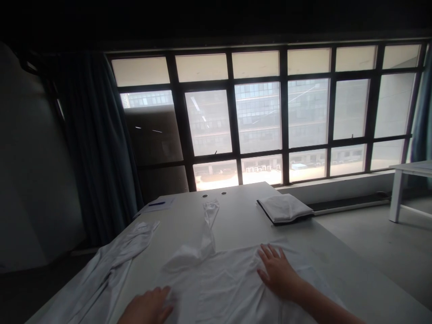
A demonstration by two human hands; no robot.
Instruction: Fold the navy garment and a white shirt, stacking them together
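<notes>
A white shirt (229,279) lies spread on the white table in front of me, wrinkled across its body. One of its sleeves (208,234) stretches away toward the far end, with the cuff twisted. My right hand (278,274) rests flat on the right part of the shirt, fingers spread. At the shirt's left edge is my left hand (148,306), slightly blurred and partly cut off by the frame; its thumb stands apart from the fingers, and no cloth shows gripped between them.
Another crumpled white garment (111,265) lies along the table's left edge. A folded white cloth on a dark board (285,208) sits at the right edge. Paper with a blue pen (157,203) lies at the far left. Another table (398,189) stands at right.
</notes>
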